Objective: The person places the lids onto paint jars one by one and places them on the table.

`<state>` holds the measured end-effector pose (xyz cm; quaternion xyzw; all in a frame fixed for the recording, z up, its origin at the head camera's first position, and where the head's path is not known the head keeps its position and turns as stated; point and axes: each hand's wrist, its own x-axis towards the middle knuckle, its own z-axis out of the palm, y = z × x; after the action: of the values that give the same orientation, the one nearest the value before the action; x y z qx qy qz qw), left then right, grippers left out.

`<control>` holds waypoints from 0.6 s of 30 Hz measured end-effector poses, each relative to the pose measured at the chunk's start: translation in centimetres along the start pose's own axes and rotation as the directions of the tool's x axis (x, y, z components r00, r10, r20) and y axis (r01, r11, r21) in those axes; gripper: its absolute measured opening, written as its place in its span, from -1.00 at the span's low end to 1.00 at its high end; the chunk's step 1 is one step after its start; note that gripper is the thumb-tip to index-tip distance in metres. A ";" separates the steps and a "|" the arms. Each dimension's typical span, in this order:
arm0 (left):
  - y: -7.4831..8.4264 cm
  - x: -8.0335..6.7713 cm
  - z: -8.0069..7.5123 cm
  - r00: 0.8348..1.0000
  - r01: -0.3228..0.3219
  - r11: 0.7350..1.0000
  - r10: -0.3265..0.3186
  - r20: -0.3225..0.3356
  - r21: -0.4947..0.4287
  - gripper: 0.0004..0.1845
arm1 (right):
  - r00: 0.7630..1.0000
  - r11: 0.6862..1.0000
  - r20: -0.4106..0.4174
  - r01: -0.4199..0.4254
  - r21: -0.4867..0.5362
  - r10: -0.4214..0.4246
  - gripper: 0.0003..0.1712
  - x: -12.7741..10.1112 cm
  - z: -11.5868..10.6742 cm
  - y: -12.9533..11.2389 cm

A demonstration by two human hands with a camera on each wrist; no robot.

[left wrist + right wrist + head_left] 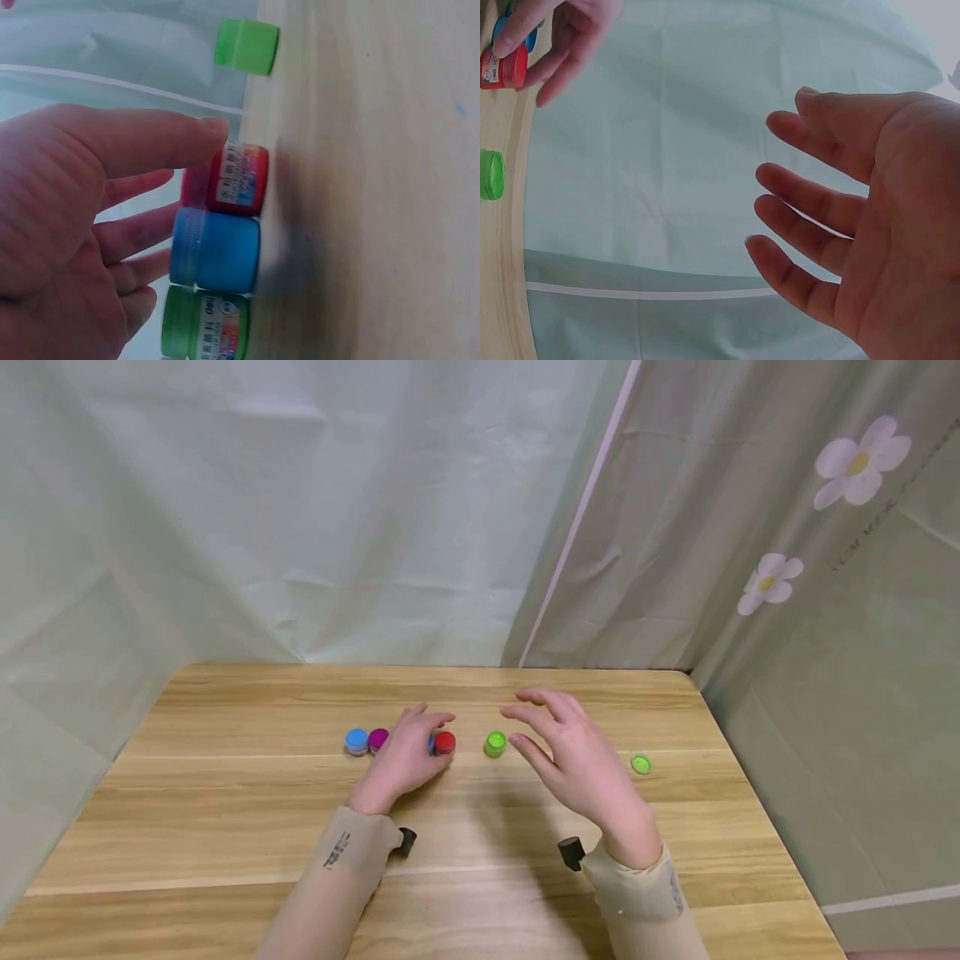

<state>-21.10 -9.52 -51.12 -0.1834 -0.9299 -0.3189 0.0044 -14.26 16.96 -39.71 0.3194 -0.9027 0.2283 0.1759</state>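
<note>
At centre frame on the wooden table (225,710), the left hand (405,760) is resting its loosely bent fingers and thumb tip on a red jar (445,742), not clearly gripping it; the jar is standing upright, short axis vertical, in a row with a blue jar (217,251). Just right, the right hand (577,760) is hovering open and empty near a green jar (495,744), so sorting jars seems under way, and next likely needs a closing pinch.

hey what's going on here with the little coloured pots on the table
A person sits at a wooden table with a row of small paint pots. The left hand rests over the row, thumb touching the red pot. The right hand hovers open, holding nothing, near a green pot. A green lid lies apart.
</note>
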 end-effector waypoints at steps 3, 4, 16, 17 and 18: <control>0.7 -0.3 -0.3 1.000 -0.001 0.999 0.001 -0.001 -0.047 -0.33 | 1.000 1.000 0.011 -0.003 -0.001 0.003 -0.61 -0.1 0.0 0.1; 1.0 -0.3 -0.3 1.000 -0.003 0.998 0.003 0.001 -0.069 -0.32 | 1.000 1.000 0.017 -0.009 0.001 0.009 -0.61 -0.1 0.0 0.2; 3.3 1.2 1.4 0.995 -0.094 0.991 0.096 0.021 -0.094 -0.43 | 0.965 0.972 0.124 -0.236 0.019 0.232 -0.61 -2.0 -1.0 5.2; 3.3 1.4 1.6 0.995 -0.094 0.993 0.097 0.032 -0.073 -0.43 | 0.957 0.965 0.135 -0.260 0.009 0.257 -0.61 -2.4 -1.2 5.9; 3.4 1.6 1.9 0.994 -0.094 0.994 0.096 0.042 -0.055 -0.42 | 0.949 0.959 0.144 -0.282 -0.001 0.280 -0.61 -2.9 -1.5 6.6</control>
<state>-21.26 -5.35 -50.39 -0.2347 -0.9112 -0.3386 -0.0062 -16.22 23.73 -41.74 0.2049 -0.9470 0.2363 0.0734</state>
